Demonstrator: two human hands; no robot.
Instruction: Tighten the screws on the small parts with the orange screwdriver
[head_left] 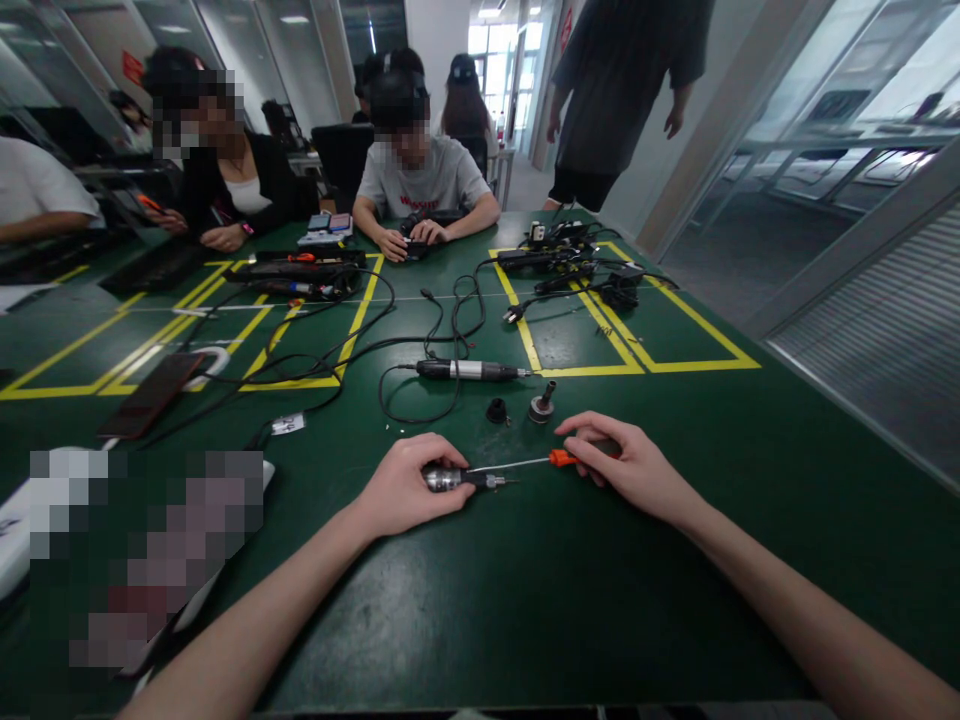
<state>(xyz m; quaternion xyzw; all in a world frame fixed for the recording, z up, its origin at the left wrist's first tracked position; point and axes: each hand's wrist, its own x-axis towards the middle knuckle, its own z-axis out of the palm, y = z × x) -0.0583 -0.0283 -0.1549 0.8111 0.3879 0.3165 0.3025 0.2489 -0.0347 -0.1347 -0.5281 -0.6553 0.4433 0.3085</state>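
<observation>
Right now my left hand (405, 485) is clenched around a small metal tool (457, 479) lying on the green table (570, 590), while my right hand (626, 465) pinches the orange handle of a thin screwdriver (525, 462) whose tip touches that tool. At twelve o'clock, just beyond, sit a black cap (496, 410) and a small chuck (541, 403), then a corded rotary pen (469, 370).
</observation>
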